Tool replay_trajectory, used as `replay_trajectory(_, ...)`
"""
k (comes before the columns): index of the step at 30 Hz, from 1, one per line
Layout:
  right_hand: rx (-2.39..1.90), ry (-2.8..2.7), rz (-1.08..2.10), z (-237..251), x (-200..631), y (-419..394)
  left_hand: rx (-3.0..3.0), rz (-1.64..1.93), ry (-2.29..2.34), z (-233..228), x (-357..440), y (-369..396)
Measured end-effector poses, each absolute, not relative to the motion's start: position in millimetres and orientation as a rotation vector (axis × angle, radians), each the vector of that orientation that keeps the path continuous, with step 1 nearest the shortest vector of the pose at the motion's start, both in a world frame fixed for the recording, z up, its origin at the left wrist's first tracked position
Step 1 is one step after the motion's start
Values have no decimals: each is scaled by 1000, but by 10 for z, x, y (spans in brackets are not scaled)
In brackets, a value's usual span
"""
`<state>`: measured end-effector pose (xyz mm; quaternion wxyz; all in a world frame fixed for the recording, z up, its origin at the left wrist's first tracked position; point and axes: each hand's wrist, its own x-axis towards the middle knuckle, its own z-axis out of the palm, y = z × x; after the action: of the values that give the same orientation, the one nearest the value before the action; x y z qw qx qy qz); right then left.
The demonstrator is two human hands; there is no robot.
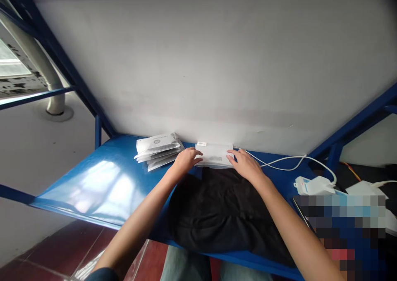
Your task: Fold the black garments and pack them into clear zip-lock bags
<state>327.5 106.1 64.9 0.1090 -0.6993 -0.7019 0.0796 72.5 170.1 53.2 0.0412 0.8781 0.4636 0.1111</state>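
Note:
A flat white packet in clear plastic [214,155], with a small label at its top left and fine print, lies near the wall on the blue bench. My left hand [188,158] has its thumb and fingers on the packet's left edge. At the opposite edge, my right hand [245,161] grips in the same manner, so the packet sits between both hands. Left of it stands an uneven stack of similar white packets [159,144], the top one bearing printed lettering and a round mark. Black cloth [223,215] lies bunched between my forearms, just in front of the packet.
White cables [288,168] run rightward to a white plug on a power strip [314,186]. A dark-edged device [302,215], partly pixelated, lies at the right. Blue metal bars [87,99] frame the bench [74,194]. A pale wall [211,58] rises behind it.

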Motion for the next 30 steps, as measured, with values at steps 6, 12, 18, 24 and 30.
replay_trajectory(6, -2064, -2064, 357, 305, 3474, 1441, 2881, 308, 1194, 222, 747, 2033)
replay_trajectory(12, -1929, -1956, 283, 336, 3509, 1498, 3035, 358, 1072, 354, 822, 1992)
replay_trajectory(18, -1791, -1870, 145, 798, 3505, 1045, 3127, 509, 1055, 1041, 683, 1403)
replay_trajectory(24, -1578, -1852, 429, 491, 3188, -170, 3073, 436, 1026, 798, 462, -20)
replay_trajectory(30, -1720, -1972, 330, -26, 2928, -609, 2736, -30, 1376, 264, 657, -456)
